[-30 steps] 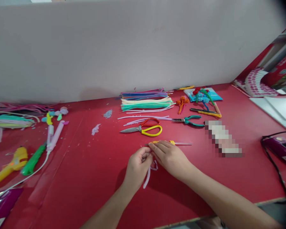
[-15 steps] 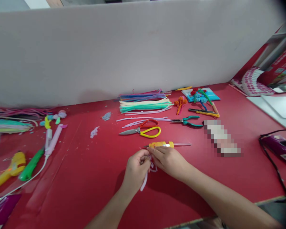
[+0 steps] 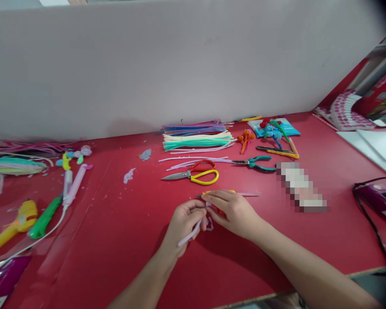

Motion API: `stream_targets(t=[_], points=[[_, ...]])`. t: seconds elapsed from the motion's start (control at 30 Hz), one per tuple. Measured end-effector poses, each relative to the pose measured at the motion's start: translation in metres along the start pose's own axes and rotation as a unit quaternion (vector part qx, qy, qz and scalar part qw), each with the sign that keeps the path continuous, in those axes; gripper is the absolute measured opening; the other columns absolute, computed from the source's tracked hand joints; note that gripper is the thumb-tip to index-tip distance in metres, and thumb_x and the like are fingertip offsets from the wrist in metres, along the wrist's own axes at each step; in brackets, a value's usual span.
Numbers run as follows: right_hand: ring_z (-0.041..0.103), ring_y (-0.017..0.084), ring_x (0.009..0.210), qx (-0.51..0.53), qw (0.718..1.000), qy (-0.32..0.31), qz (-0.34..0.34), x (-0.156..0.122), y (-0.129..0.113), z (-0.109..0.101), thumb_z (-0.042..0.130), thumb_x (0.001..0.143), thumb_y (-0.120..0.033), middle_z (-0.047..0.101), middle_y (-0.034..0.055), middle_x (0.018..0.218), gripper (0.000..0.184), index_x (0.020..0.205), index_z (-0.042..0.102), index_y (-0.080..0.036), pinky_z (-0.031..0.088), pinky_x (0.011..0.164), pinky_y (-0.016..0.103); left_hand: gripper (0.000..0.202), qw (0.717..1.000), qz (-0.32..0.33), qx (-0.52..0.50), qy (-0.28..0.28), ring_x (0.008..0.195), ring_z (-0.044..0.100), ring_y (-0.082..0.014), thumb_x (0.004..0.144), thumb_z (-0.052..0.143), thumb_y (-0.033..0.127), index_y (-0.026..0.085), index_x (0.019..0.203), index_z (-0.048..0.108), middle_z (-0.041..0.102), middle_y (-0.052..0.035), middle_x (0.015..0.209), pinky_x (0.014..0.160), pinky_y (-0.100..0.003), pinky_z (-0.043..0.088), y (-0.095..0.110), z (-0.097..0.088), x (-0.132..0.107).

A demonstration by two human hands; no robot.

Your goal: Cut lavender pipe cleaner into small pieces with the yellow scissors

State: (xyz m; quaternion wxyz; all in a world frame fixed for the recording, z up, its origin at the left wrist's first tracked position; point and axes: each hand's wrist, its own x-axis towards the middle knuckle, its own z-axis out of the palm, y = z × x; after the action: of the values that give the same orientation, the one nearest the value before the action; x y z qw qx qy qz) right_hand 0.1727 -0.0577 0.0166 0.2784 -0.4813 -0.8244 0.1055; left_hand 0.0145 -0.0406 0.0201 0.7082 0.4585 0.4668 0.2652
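Both my hands meet low over the red table [image 3: 122, 240], pinching one pale pink pipe cleaner [image 3: 193, 231]. My left hand [image 3: 183, 225] grips it with fingers curled, the loose end sticking out down-left. My right hand [image 3: 233, 210] is closed on the bent, looped part beside it. Just behind my fingers lies a yellow-handled tool [image 3: 218, 193] with a thin metal tip. The red-and-yellow scissors [image 3: 196, 174] lie a little further back.
Bundles of coloured pipe cleaners [image 3: 196, 137] lie by the grey partition [image 3: 180, 64], with green pliers [image 3: 255, 163] and small pipe-cleaner flowers [image 3: 273, 128] to the right. Glue guns [image 3: 16, 223] and a cord lie at left; a purple device [image 3: 378, 199] at right.
The loose end of the pipe cleaner has swung from pointing down to pointing down-left. My right hand moved slightly back, covering more of the yellow-handled tool.
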Motion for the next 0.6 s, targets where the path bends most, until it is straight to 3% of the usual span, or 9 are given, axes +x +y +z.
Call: stream_targets(t=[0.37,0.5,0.6], points=[[0.05,0.017,0.1,-0.09,0.994,-0.016,-0.067,-0.002,-0.001,0.013,0.04,0.079,-0.018,0.055,0.0116,0.109,0.033,0.11,0.047,-0.008,0.041,0.086,0.029,0.017,1.0,-0.001,0.024,0.007,0.025,0.024,-0.0025,0.065,0.042,0.019,0.012,0.076,0.054,0.044,0.006,0.037,0.028,-0.016,0.015,0.0,0.001,0.0],[0.053,0.018,0.094,-0.082,0.995,-0.019,-0.052,-0.003,-0.007,0.015,0.041,0.078,-0.017,0.058,0.0117,0.101,0.03,0.105,0.051,-0.009,0.043,0.082,0.031,0.021,0.999,-0.004,0.047,0.019,0.025,0.025,-0.0027,0.062,0.04,0.014,0.014,0.077,0.055,0.043,0.0066,0.036,0.028,-0.015,0.016,-0.002,0.002,0.001],[0.054,0.017,0.092,-0.016,1.0,-0.008,-0.009,-0.001,-0.008,0.01,0.041,0.078,-0.017,0.059,0.0112,0.099,0.029,0.104,0.052,-0.011,0.043,0.08,0.03,0.017,0.999,-0.009,0.039,0.014,0.025,0.026,-0.0027,0.064,0.043,0.016,0.014,0.077,0.055,0.042,0.0069,0.036,0.029,-0.015,0.017,-0.001,0.001,0.0]])
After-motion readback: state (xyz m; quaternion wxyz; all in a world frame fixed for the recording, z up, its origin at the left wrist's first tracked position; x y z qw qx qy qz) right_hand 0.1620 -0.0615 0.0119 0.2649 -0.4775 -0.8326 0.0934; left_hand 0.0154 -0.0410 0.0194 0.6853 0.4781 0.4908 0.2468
